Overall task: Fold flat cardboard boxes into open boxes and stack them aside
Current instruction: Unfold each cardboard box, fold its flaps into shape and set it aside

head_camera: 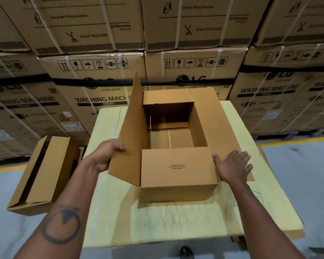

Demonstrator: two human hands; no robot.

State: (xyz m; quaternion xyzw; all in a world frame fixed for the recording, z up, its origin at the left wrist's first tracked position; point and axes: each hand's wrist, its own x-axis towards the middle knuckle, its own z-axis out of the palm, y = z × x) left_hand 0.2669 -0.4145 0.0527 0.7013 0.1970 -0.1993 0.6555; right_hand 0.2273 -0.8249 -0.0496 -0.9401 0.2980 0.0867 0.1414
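Observation:
A brown cardboard box stands upright and open-topped on a table covered in pale yellow sheeting. Its near flap lies folded inward, and the far flap leans inward too. My left hand grips the lower edge of the tall left flap, which stands nearly upright. My right hand lies flat with spread fingers on the right flap, which is spread outward and down. Inside, the box's bottom flaps are closed with a seam down the middle.
A second folded cardboard box sits on the grey floor left of the table. A wall of strapped washing-machine cartons rises close behind the table. Yellow floor lines run at both sides. A foot shows below the table's near edge.

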